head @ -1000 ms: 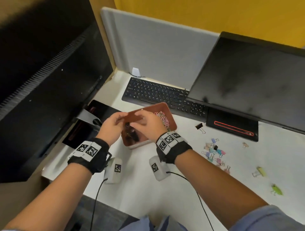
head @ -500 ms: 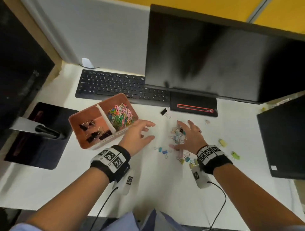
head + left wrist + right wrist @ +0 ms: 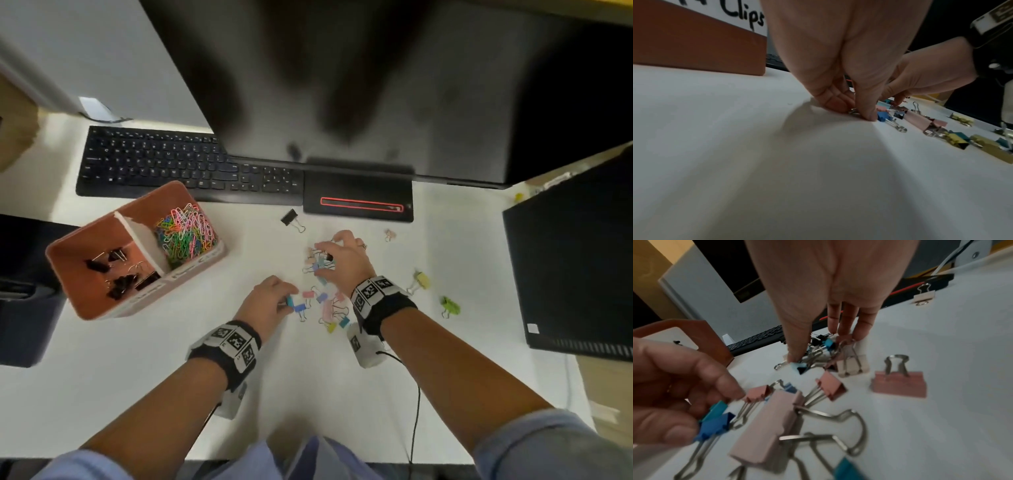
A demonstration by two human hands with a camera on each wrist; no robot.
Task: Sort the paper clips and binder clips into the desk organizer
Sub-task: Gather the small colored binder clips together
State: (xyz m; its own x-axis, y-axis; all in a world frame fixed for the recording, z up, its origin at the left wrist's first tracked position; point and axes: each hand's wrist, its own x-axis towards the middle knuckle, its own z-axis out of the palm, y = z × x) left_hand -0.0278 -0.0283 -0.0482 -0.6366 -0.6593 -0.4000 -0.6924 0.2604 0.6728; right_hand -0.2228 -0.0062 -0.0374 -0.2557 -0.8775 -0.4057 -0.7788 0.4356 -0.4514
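This is an office cubicle: a white desk (image 3: 137, 359) stands against a grey partition panel (image 3: 102, 51), with a yellow wall above it at the frame's top right edge. A black keyboard (image 3: 178, 168) lies beside a large dark monitor (image 3: 342, 68) on its stand base (image 3: 358, 202), and further dark screens stand at the left and right edges. Stationery completes it: a desk organizer (image 3: 85, 246) holding coloured paper clips (image 3: 185, 233) and scattered binder clips (image 3: 325, 301)

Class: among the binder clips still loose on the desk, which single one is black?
The black binder clip lying alone just in front of the black keyboard; the other loose ones are pastel or green.
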